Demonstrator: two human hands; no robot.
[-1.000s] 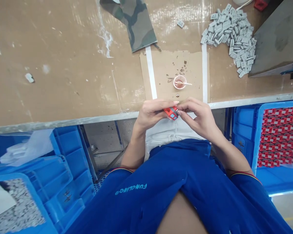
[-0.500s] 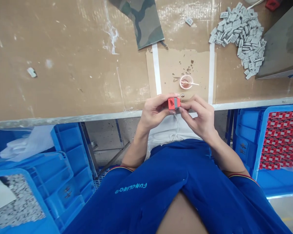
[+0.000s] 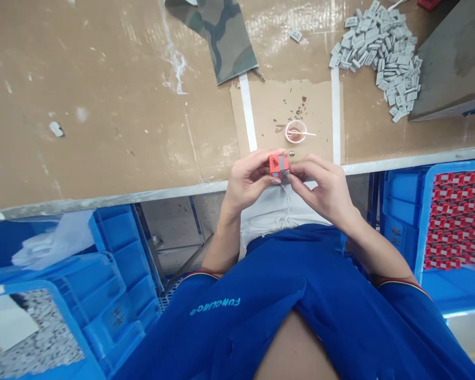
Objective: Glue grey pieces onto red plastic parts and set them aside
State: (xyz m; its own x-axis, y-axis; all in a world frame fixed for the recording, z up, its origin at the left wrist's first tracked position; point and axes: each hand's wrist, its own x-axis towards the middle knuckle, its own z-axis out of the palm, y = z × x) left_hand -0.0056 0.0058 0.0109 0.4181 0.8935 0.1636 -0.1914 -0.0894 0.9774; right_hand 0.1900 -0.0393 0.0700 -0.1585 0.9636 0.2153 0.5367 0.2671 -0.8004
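A small red plastic block with a grey band [image 3: 275, 165] is held just over the table's front edge. My left hand [image 3: 248, 178] is closed around its left side, thumb below and fingers above. At its right end, the thumb and fingertips of my right hand [image 3: 320, 184] pinch together, touching the block; whether a small part sits between them is hidden. Just beyond the hands stands a small clear cup [image 3: 296, 132] with reddish-brown liquid and a thin white stick in it. A small round metal-looking piece [image 3: 292, 153] lies between cup and block.
Many grey rectangular pieces [image 3: 399, 68] are heaped at the back right, beside a grey metal box [image 3: 455, 68]. A camouflage cloth [image 3: 231, 47] lies at the back. Blue crates stand below the table, one with rows of red parts [image 3: 455, 221], another with grey pieces [image 3: 55, 327].
The view has shifted slightly. My right fingertips have moved a little at the block's right end, and the block is turned slightly; my left hand keeps its hold.
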